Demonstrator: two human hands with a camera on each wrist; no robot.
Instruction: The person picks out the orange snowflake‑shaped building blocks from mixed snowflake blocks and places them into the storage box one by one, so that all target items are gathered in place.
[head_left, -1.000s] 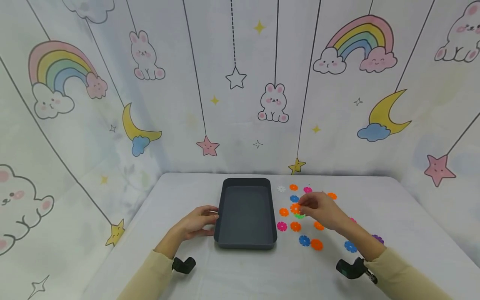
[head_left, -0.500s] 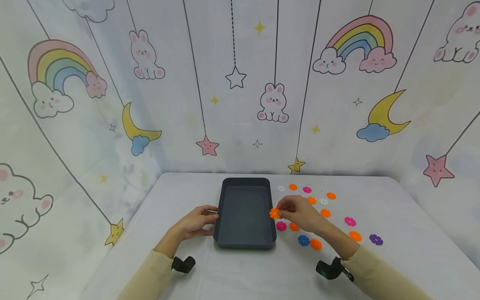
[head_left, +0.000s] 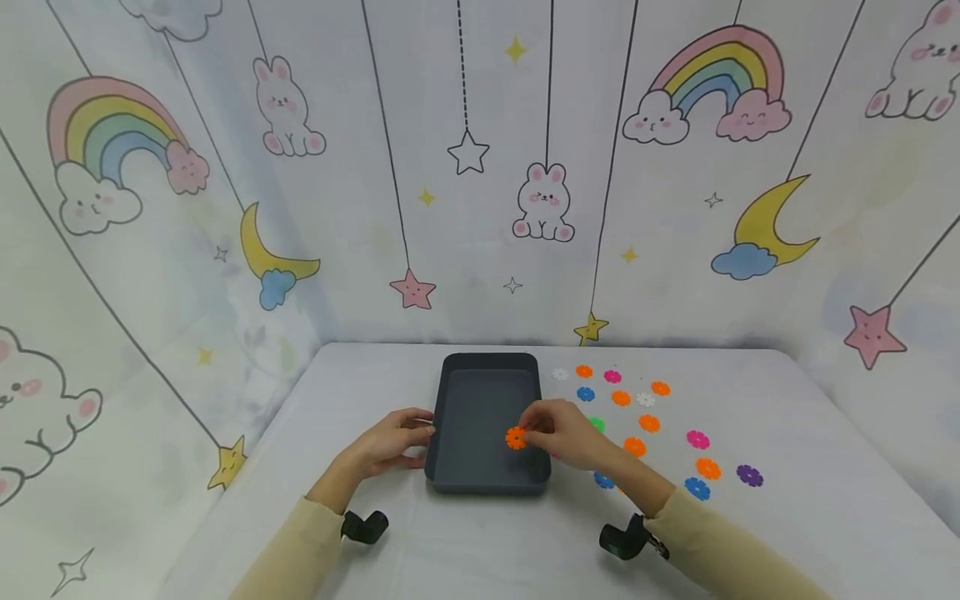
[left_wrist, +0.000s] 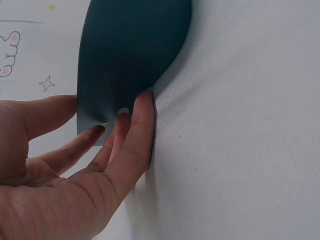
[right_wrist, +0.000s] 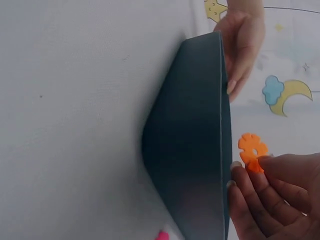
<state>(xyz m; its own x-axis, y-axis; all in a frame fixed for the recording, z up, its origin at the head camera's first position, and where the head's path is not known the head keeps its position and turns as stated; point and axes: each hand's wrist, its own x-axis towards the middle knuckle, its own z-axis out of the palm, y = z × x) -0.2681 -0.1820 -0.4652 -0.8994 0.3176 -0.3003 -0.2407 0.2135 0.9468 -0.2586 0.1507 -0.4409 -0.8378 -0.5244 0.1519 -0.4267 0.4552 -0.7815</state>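
Observation:
A dark grey rectangular tray (head_left: 487,417) stands on the white table, and nothing lies on its visible floor. My left hand (head_left: 392,444) rests at the tray's left side. In the left wrist view, its fairly straight fingers (left_wrist: 135,135) touch the outer wall, with the thumb by the rim. My right hand (head_left: 568,433) pinches an orange flower-shaped plastic disc (head_left: 516,437) between thumb and fingers, above the tray's right part. The right wrist view shows the notched disc (right_wrist: 252,146) held upright, just past the rim.
Several similar discs lie scattered on the table right of the tray, among them a purple disc (head_left: 749,475), a pink disc (head_left: 697,439), and a white disc (head_left: 645,400). My right forearm covers some. A patterned cloth (head_left: 480,250) hangs behind the table.
My right hand has moved left with the orange disc, from among the scattered discs, across the tray's right rim to above its floor. The left hand has stayed by the tray.

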